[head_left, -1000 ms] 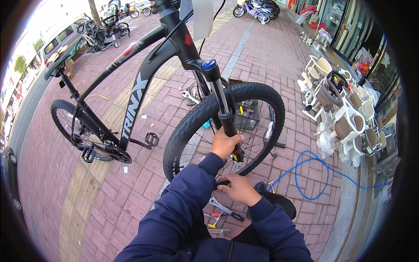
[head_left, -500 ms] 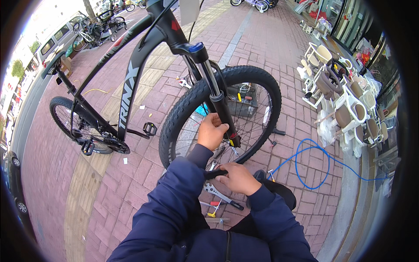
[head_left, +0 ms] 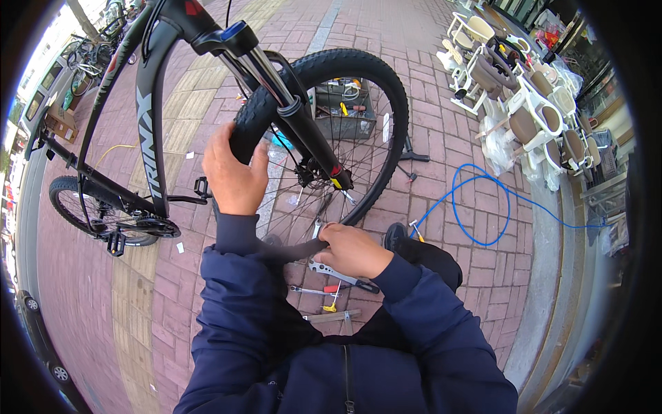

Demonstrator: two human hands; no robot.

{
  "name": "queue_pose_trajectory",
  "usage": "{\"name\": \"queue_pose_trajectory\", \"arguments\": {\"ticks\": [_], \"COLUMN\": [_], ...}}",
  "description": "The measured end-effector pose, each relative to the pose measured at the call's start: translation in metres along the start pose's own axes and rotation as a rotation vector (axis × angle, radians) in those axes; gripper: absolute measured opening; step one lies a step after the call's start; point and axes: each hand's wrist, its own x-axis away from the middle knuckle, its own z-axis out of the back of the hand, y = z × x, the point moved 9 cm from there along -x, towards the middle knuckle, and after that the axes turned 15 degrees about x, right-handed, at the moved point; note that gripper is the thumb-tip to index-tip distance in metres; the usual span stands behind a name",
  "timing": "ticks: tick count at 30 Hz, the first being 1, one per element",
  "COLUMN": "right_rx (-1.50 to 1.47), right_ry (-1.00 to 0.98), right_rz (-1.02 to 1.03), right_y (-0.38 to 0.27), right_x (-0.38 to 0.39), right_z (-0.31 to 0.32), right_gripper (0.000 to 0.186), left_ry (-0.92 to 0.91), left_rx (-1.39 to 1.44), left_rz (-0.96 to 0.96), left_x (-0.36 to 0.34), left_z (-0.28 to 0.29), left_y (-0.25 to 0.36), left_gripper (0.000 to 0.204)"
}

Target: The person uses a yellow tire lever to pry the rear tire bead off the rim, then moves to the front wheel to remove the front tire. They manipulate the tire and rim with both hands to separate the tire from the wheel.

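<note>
A black mountain bike (head_left: pixel 157 131) stands in front of me, its front wheel turned toward me. My left hand (head_left: pixel 236 176) is wrapped over the left side of the knobby front tire (head_left: pixel 376 69), fingers on one side and thumb on the other. The suspension fork (head_left: pixel 307 127) runs down to the hub, right of that hand. Low in front of me, my right hand (head_left: pixel 355 252) is closed on a long black bar-like thing (head_left: pixel 293 250), smeared by motion, so its kind is unclear. Just below that hand lies a flat silver wrench (head_left: pixel 338 272) with a black handle.
A red-handled tool (head_left: pixel 331 289) and a yellow-handled tool (head_left: pixel 331 307) lie between my legs. Beyond the wheel is a grey toolbox (head_left: pixel 345 117). A blue hose (head_left: pixel 452 200) loops on the right, near a small hammer (head_left: pixel 416 231). White-and-brown child seats (head_left: pixel 524 103) are piled farther right.
My left hand has moved from beside the fork leg to the left side of the front tire. My right hand keeps the black thing, which now swings leftward. The view has shifted.
</note>
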Motion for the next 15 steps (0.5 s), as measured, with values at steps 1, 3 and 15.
{"name": "queue_pose_trajectory", "arguments": {"ticks": [1, 3, 15], "right_rx": [0.017, 0.038, -0.045], "right_ry": [0.0, -0.096, 0.229], "right_rz": [0.018, 0.039, -0.335], "right_y": [-0.003, -0.006, 0.073], "right_x": [0.001, 0.003, 0.01], "right_z": [0.0, -0.007, 0.086], "right_gripper": [0.044, 0.043, 0.048], "left_ry": [-0.045, -0.059, -0.45], "left_rx": [-0.003, 0.058, -0.022], "left_rz": [0.059, 0.074, 0.525], "left_x": [-0.002, 0.0, 0.011], "left_z": [-0.001, 0.002, 0.014], "left_y": [-0.007, -0.009, -0.073], "left_gripper": [0.061, 0.065, 0.071]}}
